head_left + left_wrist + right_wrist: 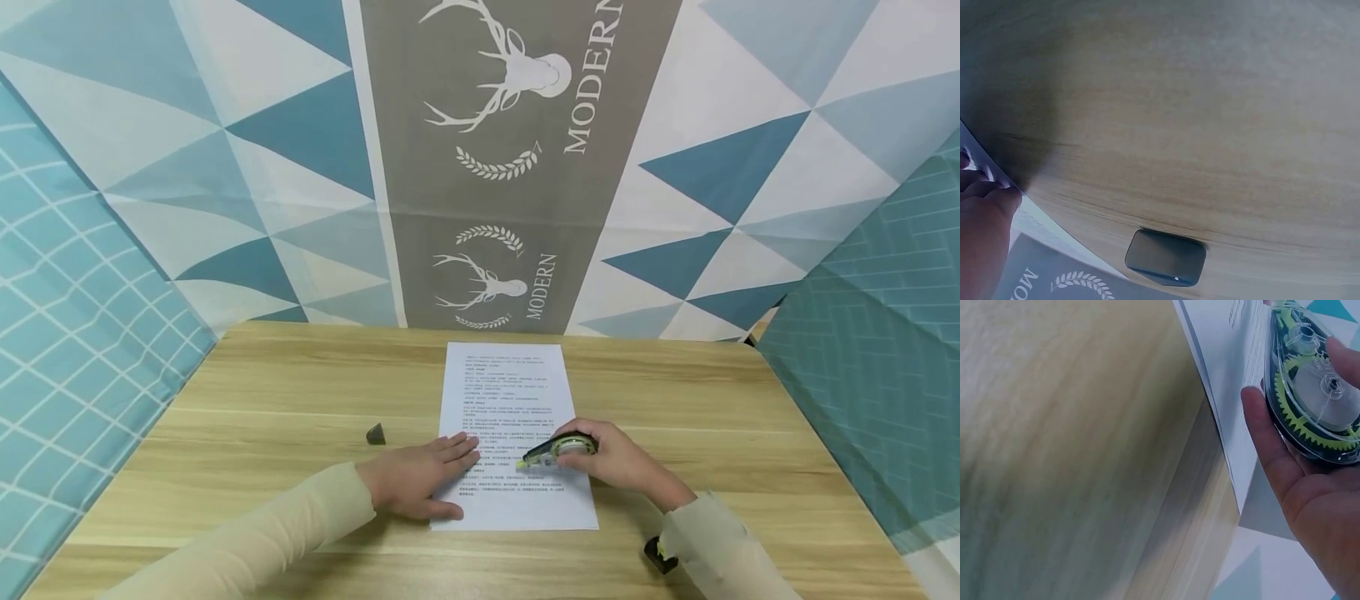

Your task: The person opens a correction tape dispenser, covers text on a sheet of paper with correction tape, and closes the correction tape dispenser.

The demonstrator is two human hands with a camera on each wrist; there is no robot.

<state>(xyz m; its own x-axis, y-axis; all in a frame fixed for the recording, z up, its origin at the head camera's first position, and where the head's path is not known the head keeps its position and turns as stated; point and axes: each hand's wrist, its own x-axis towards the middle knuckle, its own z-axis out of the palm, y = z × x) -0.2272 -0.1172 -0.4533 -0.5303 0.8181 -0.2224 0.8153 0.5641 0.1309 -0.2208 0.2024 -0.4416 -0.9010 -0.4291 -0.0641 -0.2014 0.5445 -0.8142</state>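
Printed sheets of paper [510, 392] lie on the wooden table, covered in lines of small text. My left hand [427, 477] rests flat on the left edge of the paper, fingers straight; part of it shows at the left of the left wrist view. In my right hand [618, 457] I grip a correction tape dispenser [564, 450] between thumb and fingers, its tip pointing left, close over the lower text lines. Through its clear casing in the right wrist view, the dispenser [1325, 394] shows a green gear and a white spool.
A small dark cap [376, 434] lies left of the paper. Near the right forearm sits a black and yellow object [660, 556], partly hidden by the sleeve. Behind the table [300, 367] stands a patterned wall covering [487, 167] with deer heads and triangles.
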